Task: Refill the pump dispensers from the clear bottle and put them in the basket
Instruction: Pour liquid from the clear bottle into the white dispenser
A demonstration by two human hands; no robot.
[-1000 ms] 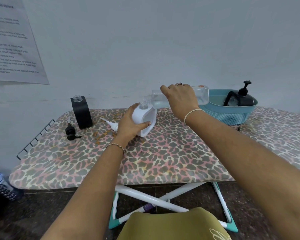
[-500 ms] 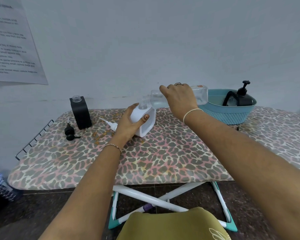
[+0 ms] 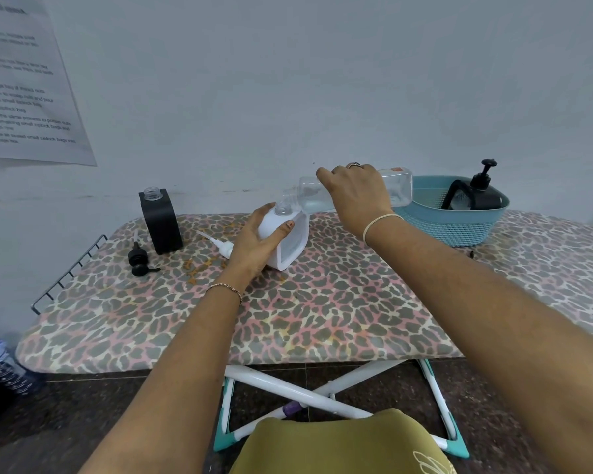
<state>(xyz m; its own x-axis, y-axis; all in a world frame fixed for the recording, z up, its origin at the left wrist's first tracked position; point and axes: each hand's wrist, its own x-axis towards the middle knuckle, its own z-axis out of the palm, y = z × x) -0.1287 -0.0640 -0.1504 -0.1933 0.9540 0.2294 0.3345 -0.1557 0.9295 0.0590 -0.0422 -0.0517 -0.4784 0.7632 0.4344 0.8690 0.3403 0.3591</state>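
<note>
On the bench (image 3: pixel 322 319), with the basket (image 3: pixel 459 229) off to my right, the clear bottle (image 3: pixel 399 189) lies almost level, its mouth at the narrow neck of the white dispenser (image 3: pixel 295 241) — if the two mouths slip out of line, or I tip too steeply, I judge liquid would run down onto the cover. The dispenser leans, so a loose hold could topple it. My right hand (image 3: pixel 356 196) is wrapped over the bottle's middle; my left hand (image 3: pixel 250 248) cups the dispenser's shoulder, thumb across its front
</note>
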